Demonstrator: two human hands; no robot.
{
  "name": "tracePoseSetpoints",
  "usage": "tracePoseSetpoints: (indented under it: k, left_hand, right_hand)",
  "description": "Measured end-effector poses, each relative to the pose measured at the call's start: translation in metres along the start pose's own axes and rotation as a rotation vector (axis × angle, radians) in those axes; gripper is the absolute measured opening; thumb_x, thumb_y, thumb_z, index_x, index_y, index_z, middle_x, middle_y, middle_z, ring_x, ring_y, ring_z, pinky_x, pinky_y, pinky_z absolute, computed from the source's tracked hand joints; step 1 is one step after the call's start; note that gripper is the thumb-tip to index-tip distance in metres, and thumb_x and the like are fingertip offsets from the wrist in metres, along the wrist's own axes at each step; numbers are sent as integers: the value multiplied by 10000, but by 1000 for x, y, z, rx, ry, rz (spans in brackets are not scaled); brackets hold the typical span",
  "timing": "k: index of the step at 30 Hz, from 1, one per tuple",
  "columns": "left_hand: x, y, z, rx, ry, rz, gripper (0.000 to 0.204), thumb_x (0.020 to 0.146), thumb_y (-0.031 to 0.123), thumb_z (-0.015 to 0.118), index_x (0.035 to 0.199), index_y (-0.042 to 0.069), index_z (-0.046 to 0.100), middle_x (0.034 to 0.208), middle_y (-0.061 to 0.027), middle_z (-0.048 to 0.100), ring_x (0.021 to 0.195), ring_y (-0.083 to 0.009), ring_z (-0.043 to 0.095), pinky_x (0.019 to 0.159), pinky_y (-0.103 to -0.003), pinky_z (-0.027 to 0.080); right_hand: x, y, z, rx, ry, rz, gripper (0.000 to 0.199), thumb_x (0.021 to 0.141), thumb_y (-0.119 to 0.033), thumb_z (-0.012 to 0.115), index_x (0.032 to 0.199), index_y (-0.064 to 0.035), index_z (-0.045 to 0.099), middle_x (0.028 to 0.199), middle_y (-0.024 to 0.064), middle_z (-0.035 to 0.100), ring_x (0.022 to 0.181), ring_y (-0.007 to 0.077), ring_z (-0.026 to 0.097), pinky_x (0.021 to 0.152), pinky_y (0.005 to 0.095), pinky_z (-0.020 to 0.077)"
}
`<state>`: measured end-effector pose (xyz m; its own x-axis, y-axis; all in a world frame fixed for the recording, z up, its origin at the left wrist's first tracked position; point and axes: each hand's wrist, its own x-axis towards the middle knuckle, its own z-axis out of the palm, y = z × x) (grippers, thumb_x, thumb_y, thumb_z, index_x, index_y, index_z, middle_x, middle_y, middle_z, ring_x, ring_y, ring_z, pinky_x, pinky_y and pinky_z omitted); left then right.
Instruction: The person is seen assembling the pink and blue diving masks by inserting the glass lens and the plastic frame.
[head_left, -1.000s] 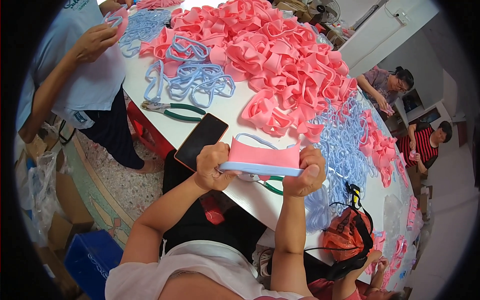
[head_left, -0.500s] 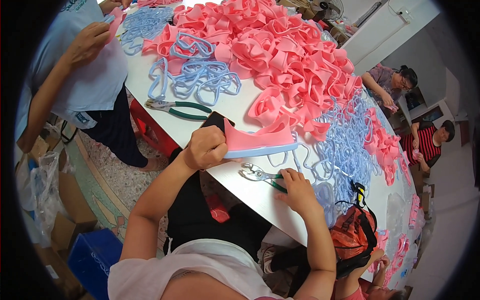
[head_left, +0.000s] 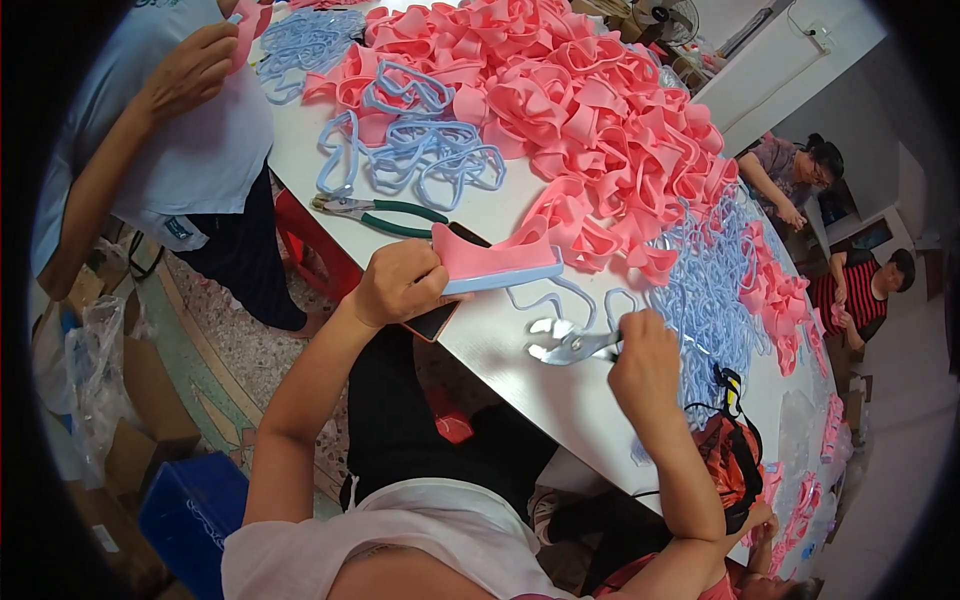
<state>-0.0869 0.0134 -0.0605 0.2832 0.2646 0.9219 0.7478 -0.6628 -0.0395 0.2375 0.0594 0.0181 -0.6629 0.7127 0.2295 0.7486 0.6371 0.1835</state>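
My left hand (head_left: 402, 283) is closed on the end of a pink flexible piece (head_left: 490, 257). Along the lower edge of that piece runs a light blue strip (head_left: 505, 279). Held above the white table, my right hand (head_left: 645, 365) is wrapped round the handles of metal pliers (head_left: 572, 345); their jaws point left and are smeared by motion. Just below the pink piece, a light blue loop (head_left: 550, 300) lies on the table. A dark phone-like slab (head_left: 432, 322) lies at the table edge, partly hidden by my left hand.
Green-handled pliers (head_left: 385, 215) lie beyond my left hand, near blue loops (head_left: 430, 155). A large pink heap (head_left: 570, 110) covers the far table (head_left: 500, 345); tangled blue loops (head_left: 710, 290) lie right. A co-worker's hand (head_left: 190, 75) holds a pink piece at left. An orange bag (head_left: 725, 455) sits right.
My right hand has closed on the pliers and lifted them off the table, moving right. My left hand and the pink piece have shifted slightly left in the picture.
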Motion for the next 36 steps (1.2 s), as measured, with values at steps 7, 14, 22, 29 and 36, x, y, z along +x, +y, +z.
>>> tracePoseSetpoints:
  k: [7,14,22,29,36]
  left_hand:
    - [13,12,8,-65,-21,25,427,661,218,842,846,27,507,632,-54,453,511,-224,475,427,-335,363]
    - [18,22,13,-64,-40,17,379,672,212,828,799,48,511,650,-41,448,529,-200,483,445,-313,383]
    - [23,36,20,-101,10,-33,395,655,200,847,813,39,523,637,-52,443,535,-214,486,447,-321,385]
    - [22,30,27,-40,15,-76,367,688,183,843,805,35,528,639,-62,464,523,-241,481,452,-340,390]
    - [9,25,18,-6,128,-457,249,792,114,767,850,14,547,836,-129,507,702,-249,513,577,-319,422]
  right_hand:
    - [39,-4,-34,-161,288,-76,329,818,-73,522,1136,7,529,1122,156,527,1107,312,496,894,401,403]
    - [43,-1,-44,-322,257,-223,132,780,-121,552,878,-33,565,885,99,554,895,250,535,742,364,417]
    - [53,18,-57,-375,219,-412,83,686,-124,590,708,-73,528,703,56,521,751,208,535,565,319,401]
    - [34,21,-44,-210,232,-166,171,719,-112,571,868,-33,543,881,112,541,874,266,534,672,405,436]
    - [-27,23,47,-10,-443,98,284,780,-283,638,856,-11,615,840,149,664,836,305,661,653,450,522]
